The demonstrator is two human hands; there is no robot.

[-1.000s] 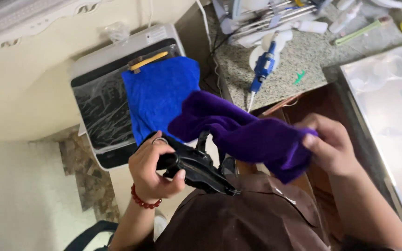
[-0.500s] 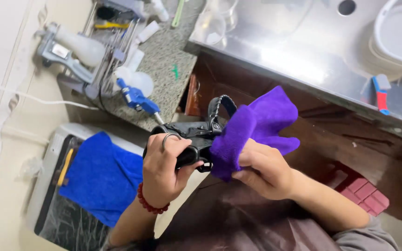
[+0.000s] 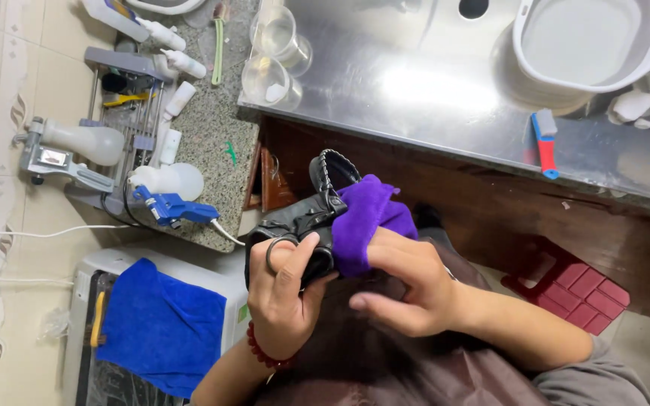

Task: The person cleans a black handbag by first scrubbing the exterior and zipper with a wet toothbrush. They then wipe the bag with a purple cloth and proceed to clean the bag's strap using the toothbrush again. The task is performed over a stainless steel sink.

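Note:
My left hand (image 3: 283, 297) grips a black leather shoe (image 3: 306, 218) in front of my body, its stitched toe pointing up toward the steel counter. A ring sits on one finger and a red bead bracelet on the wrist. My right hand (image 3: 404, 282) presses a bunched purple cloth (image 3: 362, 222) against the side of the shoe, fingers spread over the cloth. A brown apron covers my lap below both hands.
A steel sink counter (image 3: 430, 98) with a white basin (image 3: 584, 45), a red and blue brush (image 3: 545, 143) and two clear cups (image 3: 268, 75) lies ahead. On the stone ledge to the left are bottles and a blue spray gun (image 3: 171, 207). A blue towel (image 3: 159, 323) lies on a white appliance.
The view has swung toward the sink. The purple cloth is bunched tighter against the shoe, and my right hand has shifted lower over it.

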